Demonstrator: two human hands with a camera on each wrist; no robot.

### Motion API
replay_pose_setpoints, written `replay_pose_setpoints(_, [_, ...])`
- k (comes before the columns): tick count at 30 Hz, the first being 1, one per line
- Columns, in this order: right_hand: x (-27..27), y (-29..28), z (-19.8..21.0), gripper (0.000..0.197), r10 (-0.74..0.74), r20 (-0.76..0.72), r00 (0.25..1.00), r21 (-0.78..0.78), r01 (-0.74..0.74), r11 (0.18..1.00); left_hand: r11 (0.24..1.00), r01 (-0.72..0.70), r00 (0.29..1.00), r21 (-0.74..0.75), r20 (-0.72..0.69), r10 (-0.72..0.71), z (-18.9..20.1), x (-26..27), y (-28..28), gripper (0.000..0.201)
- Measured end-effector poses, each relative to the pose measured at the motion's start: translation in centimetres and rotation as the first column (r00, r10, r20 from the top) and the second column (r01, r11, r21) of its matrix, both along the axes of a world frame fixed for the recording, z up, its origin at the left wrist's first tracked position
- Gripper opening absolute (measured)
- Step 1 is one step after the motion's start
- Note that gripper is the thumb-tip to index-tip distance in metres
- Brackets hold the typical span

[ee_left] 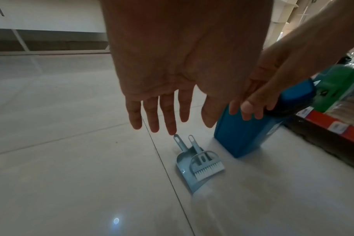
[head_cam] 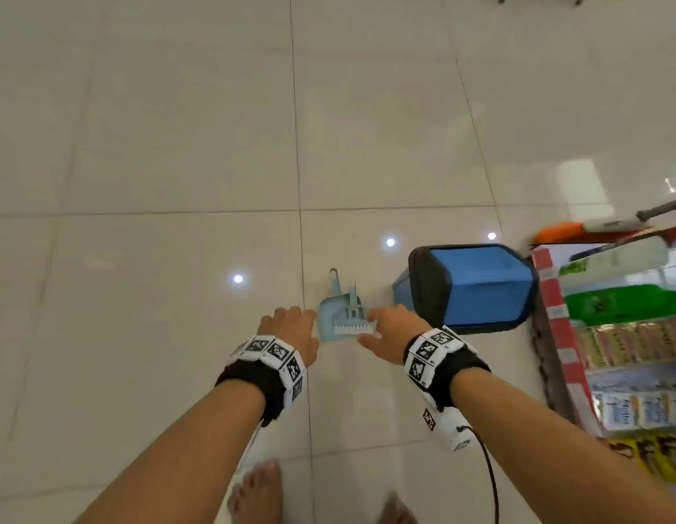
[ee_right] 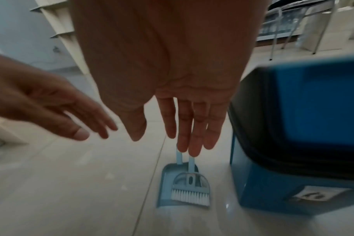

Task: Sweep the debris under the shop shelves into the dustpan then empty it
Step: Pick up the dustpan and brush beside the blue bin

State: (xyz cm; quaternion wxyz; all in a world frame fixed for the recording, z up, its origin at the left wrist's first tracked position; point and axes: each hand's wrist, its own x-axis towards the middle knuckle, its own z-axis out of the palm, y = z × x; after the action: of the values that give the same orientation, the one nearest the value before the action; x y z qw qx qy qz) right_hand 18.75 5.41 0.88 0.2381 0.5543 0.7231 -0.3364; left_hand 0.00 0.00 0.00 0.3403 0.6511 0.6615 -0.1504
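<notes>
A small pale blue dustpan point(head_cam: 326, 323) point(ee_left: 184, 162) point(ee_right: 167, 183) lies flat on the tiled floor with a matching hand brush point(head_cam: 352, 322) point(ee_left: 206, 165) point(ee_right: 190, 190) resting in it, white bristles toward me. My left hand point(head_cam: 291, 329) point(ee_left: 162, 111) hovers above and just left of the pan, fingers straight, holding nothing. My right hand point(head_cam: 391, 330) point(ee_right: 182, 127) hovers above and just right of the brush, fingers straight and empty. No debris shows clearly on the floor.
A blue bin point(head_cam: 476, 285) point(ee_left: 251, 127) point(ee_right: 305, 127) with a black liner stands right of the dustpan. A shop shelf point(head_cam: 616, 334) stocked with packets runs along the right edge. My bare feet point(head_cam: 259, 493) are at the bottom. Open tiled floor spreads left and ahead.
</notes>
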Motion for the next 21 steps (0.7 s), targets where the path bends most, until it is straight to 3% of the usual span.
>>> replay_pose_setpoints(3, [0.1,0.7,-7.1,0.051,-0.014,0.008,1.0,0.03,0.014,0.999,1.0,0.02,1.0,0.024,0.002,-0.02,-6.6,0.9,2.3,0.052])
replay_pose_setpoints(6, [-0.4,1.5,-13.8,0.045,-0.095,-0.034,0.995,0.136,0.099,0.986,0.988,0.1,0.995,0.119,0.012,-0.102,-12.4,2.1,4.8,0.073])
replay_pose_setpoints(10, [-0.8,3.2,-20.9,0.05,-0.194,-0.124,0.973,0.32,0.224,0.921,0.938,0.253,0.965,0.238,-0.131,-0.227,-18.8,2.7,8.5,0.098])
replay_pose_setpoints(12, [-1.0,3.9,-23.2,0.051,-0.2,-0.137,0.97,0.371,0.238,0.898,0.911,0.322,0.94,0.258,-0.202,-0.275,-21.1,3.0,9.4,0.1])
replay_pose_setpoints(16, [-0.8,4.7,-25.5,0.038,-0.166,-0.152,0.974,0.442,0.218,0.87,0.876,0.381,0.909,0.296,-0.29,-0.298,-23.8,3.3,10.0,0.086])
replay_pose_setpoints(21, [0.7,2.4,-25.2,0.031,-0.185,-0.184,0.965,0.431,0.249,0.868,0.86,0.433,0.865,0.268,-0.393,-0.313,-23.3,3.3,8.1,0.046])
